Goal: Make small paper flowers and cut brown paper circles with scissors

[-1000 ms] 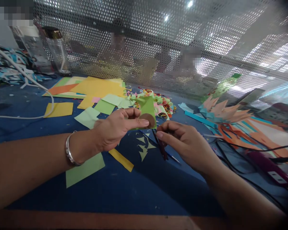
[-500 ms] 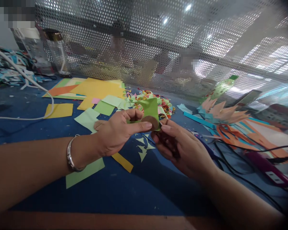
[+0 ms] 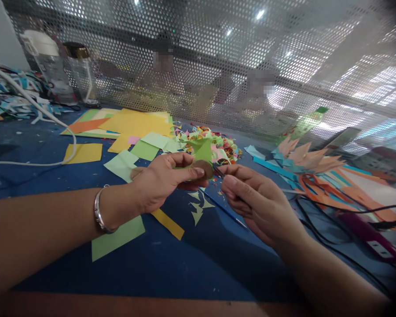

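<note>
My left hand pinches a piece of bright green paper together with a round brown disc, thumb on the disc's face. The paper sticks up above the disc, its upper part bent. At the disc's right edge, my right hand is closed around small dark scissors; only the thin blades show, the handles being hidden in the fingers. Below the hands lie several pale green pointed offcuts and a thin blue stick with a pointed metal tip.
Behind the hands is a heap of colourful paper scraps. Yellow sheets and green squares lie left. Two bottles stand by the perforated metal screen. Right are folded peach paper points, black cables and a purple power strip.
My right hand has shifted slightly right and turned, bringing the blades into view at the disc. The green paper now curls over more, and more of the blue stick shows.
</note>
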A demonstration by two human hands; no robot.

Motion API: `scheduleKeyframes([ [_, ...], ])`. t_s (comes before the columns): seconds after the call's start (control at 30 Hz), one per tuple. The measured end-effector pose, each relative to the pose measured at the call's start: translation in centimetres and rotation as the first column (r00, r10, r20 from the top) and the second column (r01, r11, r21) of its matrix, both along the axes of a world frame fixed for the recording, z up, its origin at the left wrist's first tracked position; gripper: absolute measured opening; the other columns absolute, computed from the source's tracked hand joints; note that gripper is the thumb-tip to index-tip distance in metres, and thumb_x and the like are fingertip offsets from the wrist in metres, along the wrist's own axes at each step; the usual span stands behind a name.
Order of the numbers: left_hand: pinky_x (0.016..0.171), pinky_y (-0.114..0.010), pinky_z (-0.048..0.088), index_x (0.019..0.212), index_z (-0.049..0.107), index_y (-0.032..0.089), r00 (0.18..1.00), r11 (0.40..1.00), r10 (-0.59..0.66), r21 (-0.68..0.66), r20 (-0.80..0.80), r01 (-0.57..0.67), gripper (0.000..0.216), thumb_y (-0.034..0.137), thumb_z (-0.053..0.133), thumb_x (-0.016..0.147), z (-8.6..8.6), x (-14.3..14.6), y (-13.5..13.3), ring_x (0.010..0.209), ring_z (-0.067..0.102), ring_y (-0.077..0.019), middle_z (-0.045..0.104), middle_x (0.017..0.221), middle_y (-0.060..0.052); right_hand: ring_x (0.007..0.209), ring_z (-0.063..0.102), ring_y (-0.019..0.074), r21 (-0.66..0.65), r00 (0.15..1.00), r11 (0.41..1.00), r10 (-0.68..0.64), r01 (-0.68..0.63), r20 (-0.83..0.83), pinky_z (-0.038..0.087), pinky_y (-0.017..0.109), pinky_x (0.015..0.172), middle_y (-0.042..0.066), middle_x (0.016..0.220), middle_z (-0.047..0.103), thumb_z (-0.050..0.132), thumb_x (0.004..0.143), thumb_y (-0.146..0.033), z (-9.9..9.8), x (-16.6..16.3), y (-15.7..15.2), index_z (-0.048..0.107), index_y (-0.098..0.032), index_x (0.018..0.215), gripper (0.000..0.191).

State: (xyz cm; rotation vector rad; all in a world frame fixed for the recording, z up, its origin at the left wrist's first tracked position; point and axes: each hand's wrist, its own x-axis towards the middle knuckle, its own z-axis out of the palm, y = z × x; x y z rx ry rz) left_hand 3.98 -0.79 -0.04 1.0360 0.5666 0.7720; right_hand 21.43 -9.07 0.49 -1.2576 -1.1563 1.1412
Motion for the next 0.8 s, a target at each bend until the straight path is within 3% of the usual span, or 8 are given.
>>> scheduleKeyframes([
  [0.5, 0.073, -0.027, 0.051, 0.078, 0.063, 0.013, 0.996, 0.996, -0.086, 0.0, 0.027, 0.086, 0.025, 0.02, 0.084, 0.068, -0.35, -0.04, -0.1, 0.07, 0.071, -0.0133, 0.068, 0.073, 0.002, 0.046, 0.018, 0.0035, -0.02, 0.995, 0.998, 0.054, -0.056, -0.079, 0.009, 0.019, 0.039, -0.009, 0.06, 0.038, 0.076, 0.082, -0.043, 0.08, 0.07, -0.15, 0.06, -0.019, 0.099, 0.033],
  [0.8, 0.069, -0.023, 0.046, 0.072, 0.068, 0.012, 0.999, 0.993, 0.019, 0.114, -0.031, -0.016, 0.02, 0.02, 0.084, 0.063, -0.18, -0.03, 0.01, 0.067, 0.059, -0.0076, 0.066, 0.07, 0.002, 0.045, 0.018, 0.0028, -0.012, 0.998, 0.999, 0.048, -0.048, -0.041, 0.01, 0.019, 0.039, -0.01, 0.058, 0.035, 0.077, 0.081, -0.045, 0.08, 0.24, -0.05, 0.061, -0.018, 0.1, 0.037],
])
